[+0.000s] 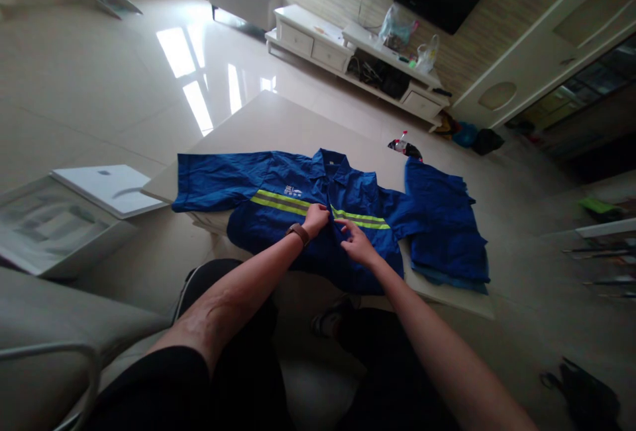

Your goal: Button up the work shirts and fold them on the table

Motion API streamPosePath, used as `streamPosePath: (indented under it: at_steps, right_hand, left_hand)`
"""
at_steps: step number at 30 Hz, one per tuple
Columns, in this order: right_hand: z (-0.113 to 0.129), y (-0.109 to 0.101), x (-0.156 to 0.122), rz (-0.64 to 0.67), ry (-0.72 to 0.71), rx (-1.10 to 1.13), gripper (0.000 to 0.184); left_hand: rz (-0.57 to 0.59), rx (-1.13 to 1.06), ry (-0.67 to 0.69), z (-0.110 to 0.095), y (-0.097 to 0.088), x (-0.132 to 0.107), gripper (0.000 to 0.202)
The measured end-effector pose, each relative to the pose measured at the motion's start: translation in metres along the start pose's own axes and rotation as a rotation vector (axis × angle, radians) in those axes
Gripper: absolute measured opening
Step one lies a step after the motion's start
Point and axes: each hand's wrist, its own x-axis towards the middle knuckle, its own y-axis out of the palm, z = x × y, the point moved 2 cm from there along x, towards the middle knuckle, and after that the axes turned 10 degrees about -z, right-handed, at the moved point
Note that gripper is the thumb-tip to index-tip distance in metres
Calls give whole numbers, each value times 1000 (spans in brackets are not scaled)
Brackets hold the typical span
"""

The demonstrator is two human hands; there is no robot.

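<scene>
A blue short-sleeved work shirt [318,219] lies spread face up on a white table [278,126], with yellow-green reflective stripes across its chest and its collar pointing away from me. My left hand [315,219], with a brown-strapped watch [298,234] on the wrist, pinches the shirt's front edge at the stripe. My right hand [358,243] rests on the shirt just beside it, fingers apart. A second blue garment [442,232] lies folded in a pile at the table's right end.
A plastic bottle on a dark item [405,147] sits at the table's far edge. My knees and a grey sofa [50,325] are below the table. A white board [109,188] lies to the left. A white TV cabinet [348,53] stands beyond.
</scene>
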Motion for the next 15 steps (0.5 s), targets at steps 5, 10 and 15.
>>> streamPosePath:
  at_steps: [5, 10, 15]
  right_hand:
    - [11, 3, 25, -60, -64, -152, 52]
    - [32, 13, 59, -145, -52, -346, 56]
    - [42, 7, 82, -117, -34, -470, 54]
  left_hand:
    - [-37, -50, 41, 9, -1, 5, 19]
    - [41, -139, 50, 10, -6, 2, 14]
    - [39, -245, -60, 11, -5, -2, 15]
